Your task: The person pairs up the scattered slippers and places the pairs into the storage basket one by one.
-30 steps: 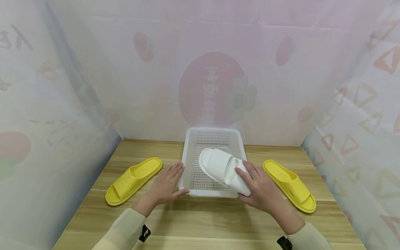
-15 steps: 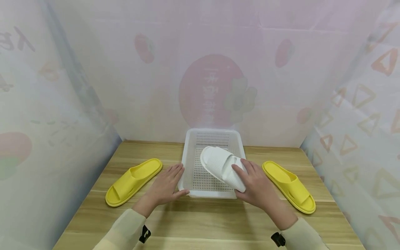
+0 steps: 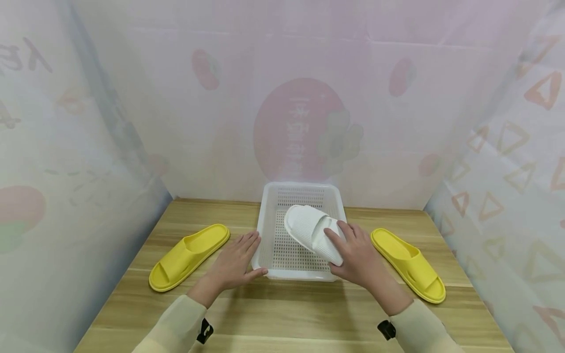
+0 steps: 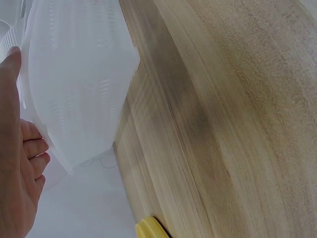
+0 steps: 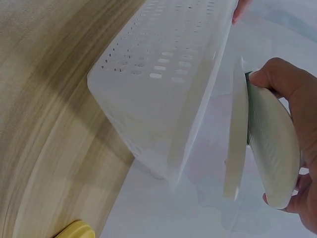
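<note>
My right hand (image 3: 357, 255) grips a white slipper (image 3: 309, 226) with a ribbed strap. In the head view the slipper slants across the right part of a white perforated basket (image 3: 267, 215). The right wrist view shows the slipper (image 5: 272, 139) raised above the basket's rim (image 5: 198, 124), with a gap between them. My left hand (image 3: 234, 260) rests at the near left corner of the basket, fingers straight along its left side and thumb at the front rim. In the left wrist view, the left hand's fingertips touch the basket wall (image 4: 79, 74).
One yellow slipper (image 3: 190, 257) lies on the wooden table (image 3: 291, 314) left of the basket. Another yellow slipper (image 3: 408, 264) lies to the right, beside my right forearm. A printed pale sheet (image 3: 220, 122) hangs behind the basket, with more sheeting along both sides.
My right hand has moved a little to the left with the white slipper, carrying it further over the basket. The left hand and the basket have stayed in place.
</note>
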A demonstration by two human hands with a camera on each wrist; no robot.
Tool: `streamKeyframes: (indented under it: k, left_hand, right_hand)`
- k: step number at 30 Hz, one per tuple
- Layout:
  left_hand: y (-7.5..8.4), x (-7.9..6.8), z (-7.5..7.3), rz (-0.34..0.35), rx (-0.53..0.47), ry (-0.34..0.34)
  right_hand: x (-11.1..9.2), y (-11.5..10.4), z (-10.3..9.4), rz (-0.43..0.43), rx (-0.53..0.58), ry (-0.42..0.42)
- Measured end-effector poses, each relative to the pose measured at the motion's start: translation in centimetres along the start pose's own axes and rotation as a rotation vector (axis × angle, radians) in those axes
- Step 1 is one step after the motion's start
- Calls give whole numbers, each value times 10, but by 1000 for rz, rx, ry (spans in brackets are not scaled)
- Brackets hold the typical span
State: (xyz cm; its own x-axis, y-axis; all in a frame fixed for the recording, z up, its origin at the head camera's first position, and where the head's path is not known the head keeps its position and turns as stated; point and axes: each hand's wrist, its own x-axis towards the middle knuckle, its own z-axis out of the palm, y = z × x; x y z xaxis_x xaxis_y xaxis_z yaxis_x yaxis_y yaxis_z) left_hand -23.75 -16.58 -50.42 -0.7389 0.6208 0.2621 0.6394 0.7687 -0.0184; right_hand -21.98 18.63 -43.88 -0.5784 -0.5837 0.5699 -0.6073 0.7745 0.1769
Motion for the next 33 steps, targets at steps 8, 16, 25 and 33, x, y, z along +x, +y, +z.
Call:
streamKeyframes:
  k: [8,16,25,33]
  left_hand:
    - [2,1,-4,-4,-14,-14]
    - [1,1,-2,-8,-17,-11]
    - [1,2,1,-13,-9,-20]
    - [1,3,2,-14,0,-22]
  right_hand:
    - [10,3,7,10,-23,-23]
    - [23,5,16,39,-39,-68]
    - [31,6,24,83,-33,-85]
    - [38,7,29,129,-56,-87]
